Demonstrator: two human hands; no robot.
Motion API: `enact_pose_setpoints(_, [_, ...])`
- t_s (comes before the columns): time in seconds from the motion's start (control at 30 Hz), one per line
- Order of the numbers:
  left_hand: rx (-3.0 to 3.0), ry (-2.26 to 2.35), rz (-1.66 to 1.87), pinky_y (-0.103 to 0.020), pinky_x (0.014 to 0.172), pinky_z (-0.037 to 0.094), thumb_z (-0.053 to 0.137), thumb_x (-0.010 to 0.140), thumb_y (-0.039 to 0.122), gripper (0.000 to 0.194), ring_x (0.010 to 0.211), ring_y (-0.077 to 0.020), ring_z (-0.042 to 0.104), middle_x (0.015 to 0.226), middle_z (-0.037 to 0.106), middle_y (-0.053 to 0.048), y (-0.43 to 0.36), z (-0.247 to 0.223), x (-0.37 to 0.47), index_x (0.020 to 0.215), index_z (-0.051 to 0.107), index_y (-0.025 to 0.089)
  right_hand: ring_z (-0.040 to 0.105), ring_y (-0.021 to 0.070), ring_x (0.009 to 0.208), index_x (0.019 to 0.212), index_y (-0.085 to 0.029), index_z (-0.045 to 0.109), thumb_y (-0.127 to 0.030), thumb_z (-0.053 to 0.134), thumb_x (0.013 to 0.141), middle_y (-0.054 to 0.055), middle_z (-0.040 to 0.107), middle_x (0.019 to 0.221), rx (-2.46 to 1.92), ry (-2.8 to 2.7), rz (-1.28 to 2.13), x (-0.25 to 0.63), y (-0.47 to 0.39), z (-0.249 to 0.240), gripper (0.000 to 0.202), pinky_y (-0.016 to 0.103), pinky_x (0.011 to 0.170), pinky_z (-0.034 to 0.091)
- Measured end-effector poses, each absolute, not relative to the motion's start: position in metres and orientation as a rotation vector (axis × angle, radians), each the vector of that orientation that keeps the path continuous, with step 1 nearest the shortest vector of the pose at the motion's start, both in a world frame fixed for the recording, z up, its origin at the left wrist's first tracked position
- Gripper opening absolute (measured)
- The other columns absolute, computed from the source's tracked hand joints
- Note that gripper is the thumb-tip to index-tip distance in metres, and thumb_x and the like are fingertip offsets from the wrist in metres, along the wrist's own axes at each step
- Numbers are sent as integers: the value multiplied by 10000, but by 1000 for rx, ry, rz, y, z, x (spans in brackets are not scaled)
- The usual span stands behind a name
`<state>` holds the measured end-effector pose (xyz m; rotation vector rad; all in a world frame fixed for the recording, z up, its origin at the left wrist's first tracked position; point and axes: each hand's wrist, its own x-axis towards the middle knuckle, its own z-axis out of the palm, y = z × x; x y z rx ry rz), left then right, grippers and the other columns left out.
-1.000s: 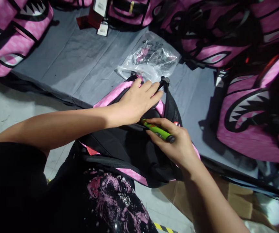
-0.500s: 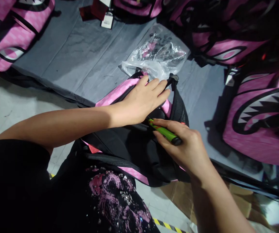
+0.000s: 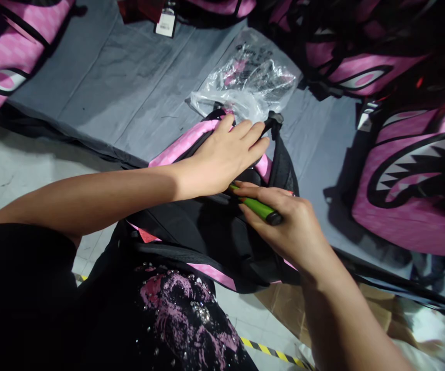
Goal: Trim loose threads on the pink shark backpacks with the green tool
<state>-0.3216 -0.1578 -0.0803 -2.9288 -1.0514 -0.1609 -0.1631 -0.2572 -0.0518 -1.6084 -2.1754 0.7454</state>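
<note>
A black and pink backpack (image 3: 207,221) lies open at the table's near edge, its black inside facing up. My left hand (image 3: 228,154) rests on its upper part, palm down, fingers a little apart over the pink edge and black strap. A green tool handle with a black end (image 3: 259,208) is gripped in my right hand (image 3: 284,216), just below my left hand. The tool's tip is hidden in the dark fabric beside my left palm. Behind the backpack lies a crumpled clear plastic bag (image 3: 249,77).
Pink shark-face bags stand on the grey table cover (image 3: 129,77): one at the left (image 3: 9,62), one at the right (image 3: 408,180), several at the back. A white tag (image 3: 166,23) hangs at the top. Brown cardboard (image 3: 287,309) and striped tape (image 3: 264,350) are on the floor.
The view has shifted slightly, so the table things sit a little higher and more to the left. My right hand has moved slightly with the green handle, closer to my left palm.
</note>
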Motion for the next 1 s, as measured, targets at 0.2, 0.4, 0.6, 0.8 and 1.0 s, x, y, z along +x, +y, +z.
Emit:
enact_pose_setpoints(0.2, [-2936,-1068,-149,-539,1135,300,602,826,366,795,1400,-345,360,1592,320,-60,-157,-80,-321,1539,263,275,737,233,933,1062,-219,708,-189,619,869,39,762,1101,-1674,-2222,513,-166,-260,-53,215,394,856,533])
enact_pose_setpoints(0.4, [-2967,-1076,-115,-529,1145,285,587,822,321,800,1405,-361,340,1599,302,-76,-158,-76,-322,1548,257,251,727,248,913,1014,-253,703,-263,647,873,28,775,1018,-1806,-2029,401,-176,-272,-61,152,444,905,494])
enact_pose_setpoints(0.6, [-2927,-1049,-140,-467,1133,306,543,826,250,717,1360,-319,393,1571,354,-111,-160,-74,-323,1509,339,175,720,244,886,982,-234,711,-271,654,864,39,773,976,-1805,-1889,372,-184,-278,-68,136,419,870,515])
enact_pose_setpoints(0.8, [-2896,-1032,-141,-450,1105,327,498,846,232,659,1325,-295,429,1570,378,-101,-159,-75,-322,1491,369,182,719,242,905,978,-220,719,-266,657,863,44,770,975,-1802,-1828,386,-188,-278,-71,138,421,885,509])
enact_pose_setpoints(1.0, [-2880,-1029,-177,-443,1087,343,451,855,170,608,1302,-281,457,1548,412,-120,-158,-78,-320,1461,415,154,718,237,890,983,-242,708,-288,644,875,33,771,970,-1812,-1797,362,-193,-279,-74,135,427,865,513])
